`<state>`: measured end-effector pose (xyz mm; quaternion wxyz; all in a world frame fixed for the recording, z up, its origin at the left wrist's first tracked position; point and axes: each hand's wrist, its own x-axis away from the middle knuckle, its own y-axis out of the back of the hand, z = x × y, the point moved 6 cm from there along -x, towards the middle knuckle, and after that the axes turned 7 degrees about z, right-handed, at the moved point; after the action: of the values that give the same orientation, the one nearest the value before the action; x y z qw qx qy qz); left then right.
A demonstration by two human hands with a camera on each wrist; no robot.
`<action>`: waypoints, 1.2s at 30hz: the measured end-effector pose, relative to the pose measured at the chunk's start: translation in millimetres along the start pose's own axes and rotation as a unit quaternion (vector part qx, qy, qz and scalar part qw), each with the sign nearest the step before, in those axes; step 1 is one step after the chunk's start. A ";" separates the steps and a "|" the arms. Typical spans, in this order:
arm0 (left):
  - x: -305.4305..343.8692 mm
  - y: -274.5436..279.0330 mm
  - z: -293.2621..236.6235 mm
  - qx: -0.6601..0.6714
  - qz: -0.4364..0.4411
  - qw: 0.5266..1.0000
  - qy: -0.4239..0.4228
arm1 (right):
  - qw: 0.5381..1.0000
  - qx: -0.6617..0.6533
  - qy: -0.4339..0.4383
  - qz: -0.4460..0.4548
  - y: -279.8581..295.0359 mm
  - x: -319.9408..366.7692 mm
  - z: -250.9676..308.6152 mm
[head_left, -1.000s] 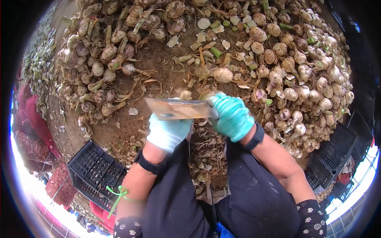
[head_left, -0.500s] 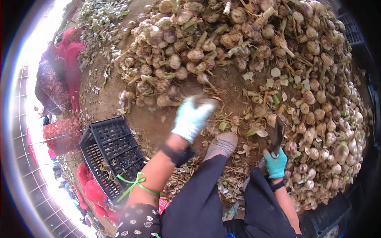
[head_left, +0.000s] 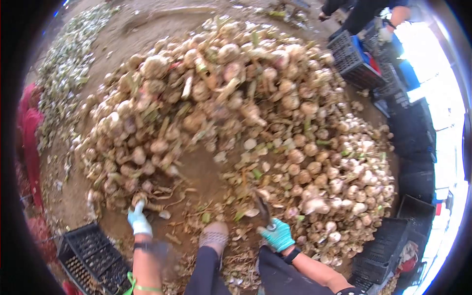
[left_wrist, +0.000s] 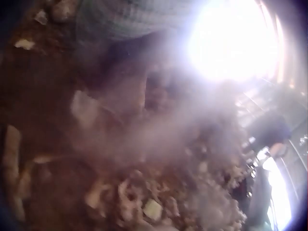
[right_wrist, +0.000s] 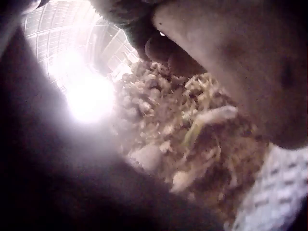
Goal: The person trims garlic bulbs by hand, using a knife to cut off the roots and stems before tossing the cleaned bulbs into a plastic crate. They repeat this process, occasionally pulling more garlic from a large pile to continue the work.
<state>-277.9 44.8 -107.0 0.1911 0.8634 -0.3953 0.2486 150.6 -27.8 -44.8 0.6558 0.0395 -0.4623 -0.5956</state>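
At the near left edge of the heap, my left hand [head_left: 140,223], in a pale glove, reaches to a garlic bulb [head_left: 139,198] with its stalk pointing right. Its fingers pinch the bulb low on the ground. The glove [left_wrist: 130,21] shows at the top of the hazy left wrist view, with the bulb hidden. My right hand [head_left: 279,236], in a green glove, grips a broad-bladed knife [head_left: 264,209] near my right knee, blade pointing up and away. In the right wrist view the blade [right_wrist: 240,62] looms large at the upper right.
A big heap of garlic with stalks [head_left: 196,93] curves ahead, and trimmed bulbs [head_left: 339,182] lie to the right. A black crate [head_left: 93,255] stands at left, more crates [head_left: 383,246] at right. My foot [head_left: 215,235] is among scraps. Another person [head_left: 361,17] is far right.
Earlier both hands were together at the knife; they then parted. The left hand went left to the heap's edge and a bulb. The right kept the knife, near the right knee. The head view shifted.
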 end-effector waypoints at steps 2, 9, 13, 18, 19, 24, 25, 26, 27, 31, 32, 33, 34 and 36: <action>-6.4 -11.4 16.7 0.041 0.154 0.971 -0.181 | 0.999 0.007 0.030 -0.014 9.1 -2.0 14.7; 144.7 -173.8 -6.7 -0.034 0.510 0.837 -0.192 | 0.953 0.109 0.282 -0.006 40.8 4.8 112.1; 152.5 -176.5 6.4 0.092 0.571 0.815 -0.027 | 0.903 0.287 0.318 -0.046 36.8 15.4 132.3; 170.3 -183.5 -29.7 -0.057 0.560 0.822 -0.083 | 0.893 0.253 0.369 -0.047 27.6 3.4 124.5; 169.2 -183.2 -29.1 -0.067 0.555 0.826 -0.079 | 0.894 0.267 0.357 -0.045 26.6 4.8 128.0; 174.6 -180.9 -17.2 0.067 0.528 0.841 0.097 | 0.901 0.193 0.385 -0.051 23.0 1.5 121.1; 178.3 -183.3 -22.3 0.000 0.550 0.835 0.007 | 0.905 0.177 0.384 -0.039 21.9 -1.9 115.8; 183.6 -186.3 -27.5 -0.066 0.567 0.817 -0.084 | 0.909 0.161 0.384 -0.028 21.5 -5.5 111.0; 188.3 -187.3 -28.1 -0.067 0.570 0.815 -0.085 | 0.907 0.157 0.390 -0.039 22.0 -7.8 109.0; 207.2 -188.4 -41.3 -0.223 0.544 0.769 -0.253 | 0.969 0.167 0.158 -0.094 36.8 -53.4 33.0; 206.5 -187.9 -36.6 -0.201 0.546 0.788 -0.199 | 0.976 0.127 0.117 -0.133 51.5 -54.7 18.3; 208.6 -187.1 -29.3 -0.177 0.550 0.804 -0.141 | 0.985 -0.069 0.099 -0.125 58.6 -45.9 16.7; 209.7 -190.5 -23.0 -0.151 0.555 0.813 -0.087 | 0.985 -0.063 0.097 -0.128 63.4 -35.5 29.4; 210.4 -198.5 -24.3 -0.086 0.574 0.804 -0.127 | 0.937 -0.339 0.083 0.008 50.4 -27.0 53.9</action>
<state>-11.7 55.9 8.1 0.0347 0.4827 -0.8592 0.1660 156.6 35.6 1.2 0.6712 -0.1397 -0.1766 -0.7063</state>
